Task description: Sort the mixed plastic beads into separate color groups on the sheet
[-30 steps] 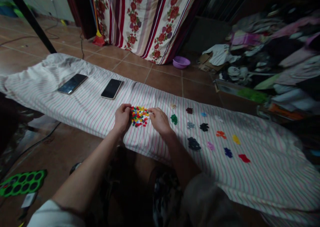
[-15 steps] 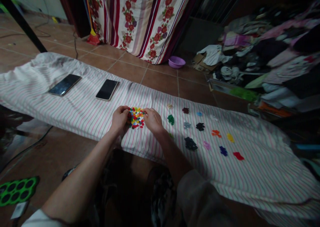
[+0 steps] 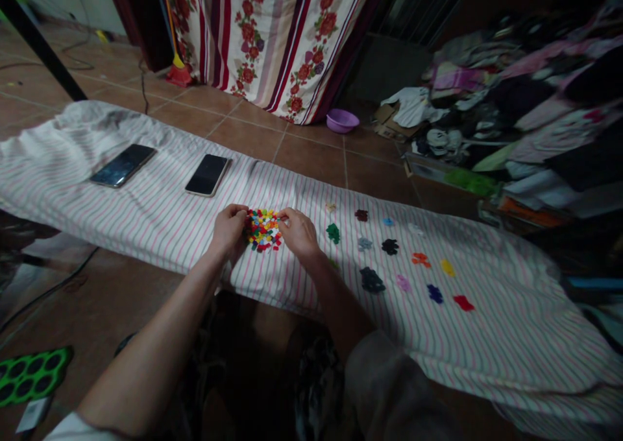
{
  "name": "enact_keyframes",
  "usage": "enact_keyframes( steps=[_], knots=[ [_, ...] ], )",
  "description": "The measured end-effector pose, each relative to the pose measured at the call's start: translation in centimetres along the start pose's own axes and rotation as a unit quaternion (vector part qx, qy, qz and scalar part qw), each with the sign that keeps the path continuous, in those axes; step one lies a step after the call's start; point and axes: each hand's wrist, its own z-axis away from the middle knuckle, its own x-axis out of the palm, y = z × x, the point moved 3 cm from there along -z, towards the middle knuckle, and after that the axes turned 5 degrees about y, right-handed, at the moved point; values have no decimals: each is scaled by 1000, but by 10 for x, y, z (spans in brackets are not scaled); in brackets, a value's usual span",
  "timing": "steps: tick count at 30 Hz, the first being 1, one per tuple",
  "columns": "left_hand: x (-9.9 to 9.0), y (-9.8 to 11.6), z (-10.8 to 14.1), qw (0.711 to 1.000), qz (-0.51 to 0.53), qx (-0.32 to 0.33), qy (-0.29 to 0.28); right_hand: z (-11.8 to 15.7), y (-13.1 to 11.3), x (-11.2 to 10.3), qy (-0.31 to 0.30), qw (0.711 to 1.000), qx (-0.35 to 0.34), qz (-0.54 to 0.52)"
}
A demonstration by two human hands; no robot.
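A heap of small mixed-colour plastic pieces (image 3: 263,231), red, yellow, green, white and others, lies on the striped cloth (image 3: 170,217). At its left edge is my left hand (image 3: 229,231), thumb and fingers drawn together. My right hand (image 3: 298,235) touches the heap's right edge in a pinch; any piece between its fingertips is too small to make out. Right of my hands lie several little piles of one colour each, among them green pieces (image 3: 333,233), black pieces (image 3: 389,246), dark grey pieces (image 3: 372,280), orange pieces (image 3: 421,259) and red pieces (image 3: 464,303). My right forearm partly covers a light green pile.
Two phones, a larger phone (image 3: 123,165) and a smaller phone (image 3: 207,175), lie on the cloth to the left. Beyond it are a purple basin (image 3: 342,121), a red broom (image 3: 179,72) and heaped clothes (image 3: 530,104). A green and black object (image 3: 34,375) sits at lower left.
My left hand has shifted slightly left, away from the heap's middle, and the heap looks spread a little wider. The right hand stays at the right edge. The view has moved slightly.
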Motion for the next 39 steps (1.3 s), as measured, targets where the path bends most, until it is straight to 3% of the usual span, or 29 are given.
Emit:
enact_keyframes(
  steps=[7,14,17,21,25,31,34,39],
  knots=[
    [0,-1,-4,998,-51,26,-4,-2,1,-2,23,994,18,-109],
    [7,24,2,978,-195,77,-19,2,10,-12,56,965,58,-248],
    [7,37,5,946,-312,81,-40,8,18,-16,67,940,106,-317],
    [8,49,13,878,-460,84,-100,21,23,-31,102,910,146,-374],
    [13,54,20,837,-527,106,-102,34,34,-57,155,909,134,-364],
    [19,48,20,814,-557,147,-74,32,88,-82,246,907,161,-302],
    [19,43,17,810,-560,166,-49,27,104,-86,235,933,139,-233],
    [16,36,18,806,-554,209,-16,29,110,-91,192,970,122,-87]
  ],
)
